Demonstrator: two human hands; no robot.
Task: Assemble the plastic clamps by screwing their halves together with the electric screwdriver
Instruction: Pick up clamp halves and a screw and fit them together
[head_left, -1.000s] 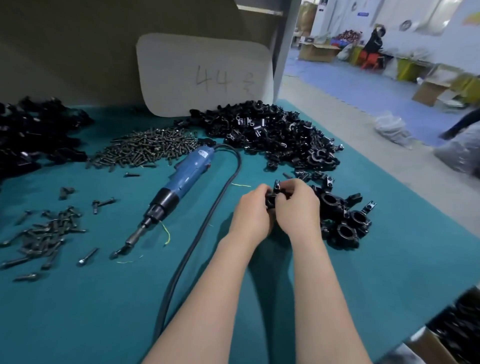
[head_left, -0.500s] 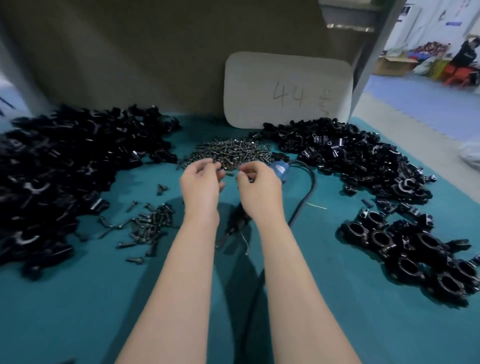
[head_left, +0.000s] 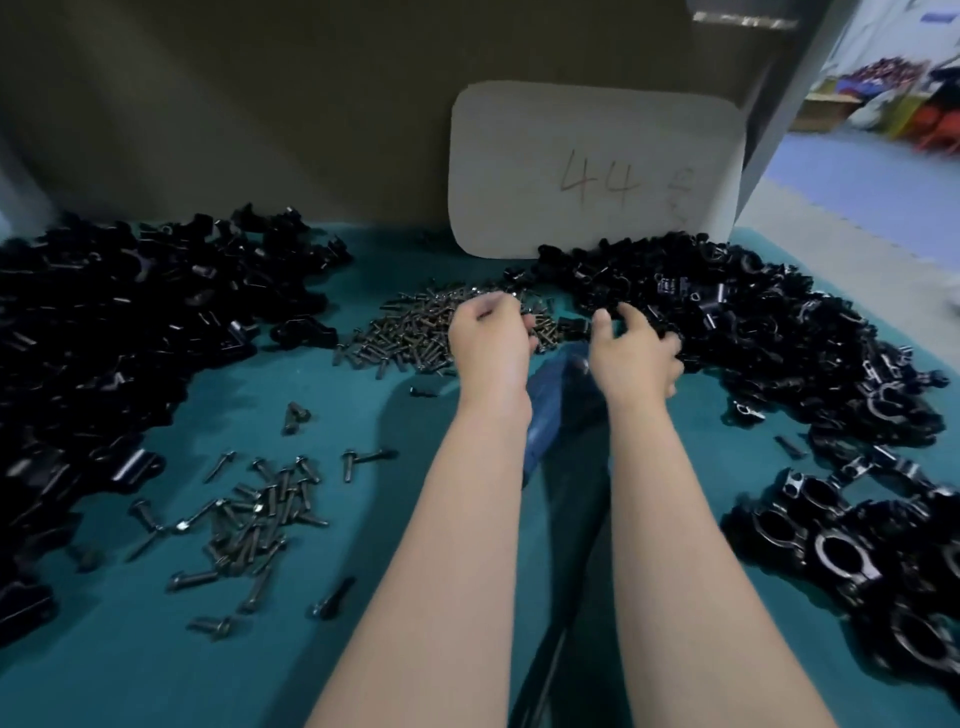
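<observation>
Head view: left hand (head_left: 488, 345) curls over screw pile (head_left: 410, 335), hold unclear; right hand (head_left: 634, 356) spreads loosely on clamp halves (head_left: 737, 312) beside it.

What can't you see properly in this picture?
Head view:
Whether the left hand holds any screws; its curled fingers hide that.
Most of the electric screwdriver, behind both forearms and blurred.
Fingertips of the right hand, buried among the clamp halves.
The scribble after "44" on the card, too blurred.
</observation>
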